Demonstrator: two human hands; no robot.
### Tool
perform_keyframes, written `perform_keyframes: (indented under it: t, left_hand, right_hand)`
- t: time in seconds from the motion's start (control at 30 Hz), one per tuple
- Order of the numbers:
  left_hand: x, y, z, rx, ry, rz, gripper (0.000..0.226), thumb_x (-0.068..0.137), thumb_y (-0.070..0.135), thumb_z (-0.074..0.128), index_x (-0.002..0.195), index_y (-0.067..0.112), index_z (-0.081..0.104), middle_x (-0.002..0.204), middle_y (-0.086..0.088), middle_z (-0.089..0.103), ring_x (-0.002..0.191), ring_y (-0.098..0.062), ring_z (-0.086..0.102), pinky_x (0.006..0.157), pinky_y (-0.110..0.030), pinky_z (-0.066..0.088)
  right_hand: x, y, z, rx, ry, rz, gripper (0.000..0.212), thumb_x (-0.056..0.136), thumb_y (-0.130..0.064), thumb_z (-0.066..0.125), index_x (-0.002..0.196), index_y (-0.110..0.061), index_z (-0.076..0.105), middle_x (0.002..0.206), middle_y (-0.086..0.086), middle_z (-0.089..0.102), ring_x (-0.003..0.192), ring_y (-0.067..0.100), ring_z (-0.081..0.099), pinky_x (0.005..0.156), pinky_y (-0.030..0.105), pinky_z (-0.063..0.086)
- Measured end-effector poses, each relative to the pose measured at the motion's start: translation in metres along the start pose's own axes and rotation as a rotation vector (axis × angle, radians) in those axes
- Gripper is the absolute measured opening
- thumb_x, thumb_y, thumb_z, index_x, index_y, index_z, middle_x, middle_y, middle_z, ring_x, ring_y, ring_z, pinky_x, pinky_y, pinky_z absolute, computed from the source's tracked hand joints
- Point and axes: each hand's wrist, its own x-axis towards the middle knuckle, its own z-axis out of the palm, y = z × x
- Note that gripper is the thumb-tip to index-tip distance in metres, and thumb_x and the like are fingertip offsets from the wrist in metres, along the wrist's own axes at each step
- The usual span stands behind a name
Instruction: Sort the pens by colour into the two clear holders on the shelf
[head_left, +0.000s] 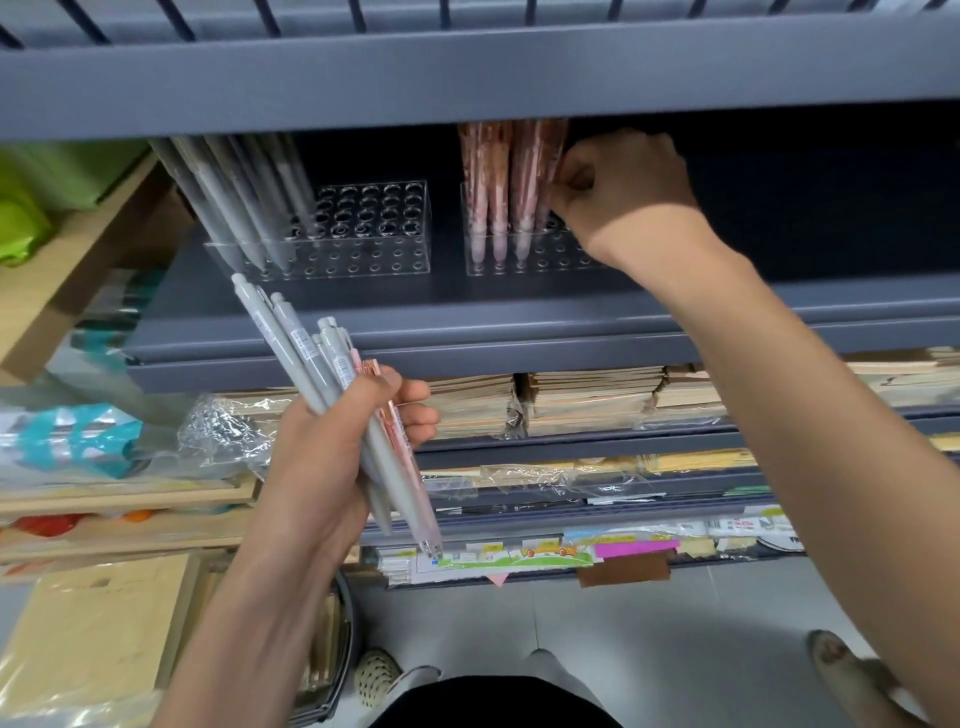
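On shelf (467, 312), right hand (623, 192) fingers (569, 205) pinch pink pen (550, 156) in holder (545, 262); left hand (322, 457) grips grey-pink bundle (311, 358); labels illegible.

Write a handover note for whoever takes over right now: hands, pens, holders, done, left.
Left hand grips a mixed bundle, mostly grey with one pink, below the shelf.
Right hand pinches a pink pen at the right holder.
Done: grey pens stand in the left holder, pink pens in the right holder.
Left: seat this pen, then sort the bundle likewise.
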Motion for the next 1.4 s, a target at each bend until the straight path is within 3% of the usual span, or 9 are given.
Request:
perform_keyframes:
  t: [0.13,0.37,0.6,0.83,0.93,1.03,1.2,1.3,1.4]
  left_hand:
    - [0.004,0.003,-0.002,-0.021,0.0,0.002,0.015,0.094,0.004,0.06,0.081,0.009,0.065,0.074,-0.01,0.075,0.061,-0.019,0.072,0.056,-0.025,0.058]
    - [0.008,0.005,-0.009,-0.04,-0.034,0.011,0.014,0.094,0.004,0.06,0.081,0.008,0.064,0.072,-0.009,0.075,0.061,-0.019,0.072,0.056,-0.025,0.057]
    - [0.013,0.009,-0.013,-0.025,-0.083,0.026,0.042,0.095,0.006,0.06,0.06,0.022,0.077,0.072,-0.007,0.075,0.062,-0.017,0.072,0.056,-0.024,0.057]
    - [0.017,0.01,-0.018,-0.028,-0.096,0.01,0.042,0.094,0.006,0.061,0.059,0.022,0.077,0.073,-0.008,0.076,0.061,-0.017,0.073,0.055,-0.024,0.057]
    - [0.018,0.012,-0.021,-0.032,-0.107,0.008,0.041,0.094,0.007,0.061,0.06,0.022,0.077,0.074,-0.008,0.076,0.062,-0.017,0.073,0.056,-0.024,0.057]
    - [0.018,0.015,-0.023,-0.043,-0.107,0.011,0.04,0.094,0.007,0.062,0.06,0.022,0.077,0.074,-0.008,0.075,0.063,-0.018,0.073,0.057,-0.025,0.057]
    - [0.019,0.018,-0.02,-0.055,-0.09,0.012,0.041,0.094,0.007,0.061,0.06,0.022,0.078,0.072,-0.006,0.075,0.063,-0.017,0.073,0.058,-0.024,0.057]
    - [0.019,0.018,-0.015,-0.086,-0.07,-0.007,0.041,0.094,0.006,0.061,0.058,0.019,0.077,0.07,-0.006,0.074,0.062,-0.019,0.073,0.058,-0.025,0.057]
    - [0.02,0.015,-0.007,-0.131,-0.042,-0.028,0.029,0.094,0.003,0.061,0.068,0.011,0.072,0.07,-0.01,0.074,0.065,-0.023,0.075,0.057,-0.026,0.058]
  right_hand:
    - [0.0,-0.002,-0.001,-0.014,-0.009,0.01,0.021,0.09,-0.03,0.057,0.096,-0.017,0.071,0.102,0.006,0.072,0.095,0.028,0.064,0.081,0.024,0.045]
    - [-0.001,-0.006,-0.002,-0.042,-0.003,0.026,0.022,0.091,-0.03,0.056,0.095,-0.013,0.071,0.102,0.01,0.071,0.098,0.032,0.063,0.088,0.031,0.05]
    - [-0.004,-0.008,-0.001,-0.078,0.021,0.034,0.023,0.089,-0.028,0.055,0.093,-0.01,0.069,0.098,0.013,0.07,0.094,0.036,0.063,0.083,0.031,0.05]
    - [-0.004,-0.01,0.004,-0.091,0.016,0.089,0.02,0.088,-0.027,0.055,0.096,-0.014,0.068,0.101,0.012,0.069,0.094,0.036,0.058,0.077,0.029,0.041]
    - [-0.004,-0.01,0.004,-0.025,-0.009,0.098,0.018,0.088,-0.028,0.058,0.098,-0.019,0.071,0.102,0.007,0.072,0.1,0.033,0.062,0.084,0.027,0.047]
    - [-0.009,-0.005,0.004,0.156,-0.021,0.175,0.017,0.086,-0.025,0.063,0.101,-0.022,0.072,0.096,0.0,0.073,0.104,0.029,0.063,0.093,0.038,0.053]
    - [-0.072,-0.007,0.004,0.537,0.18,0.219,0.012,0.085,-0.013,0.061,0.091,-0.021,0.068,0.082,-0.002,0.071,0.074,0.018,0.07,0.072,0.04,0.059]
    - [-0.132,-0.023,0.017,0.791,-0.062,0.272,0.01,0.086,-0.014,0.067,0.078,-0.019,0.07,0.073,0.001,0.071,0.056,0.012,0.066,0.052,0.025,0.054]
    - [-0.177,-0.04,0.037,0.933,-0.438,0.345,0.004,0.087,-0.018,0.068,0.086,-0.016,0.072,0.079,0.003,0.073,0.06,0.015,0.068,0.053,0.024,0.054]
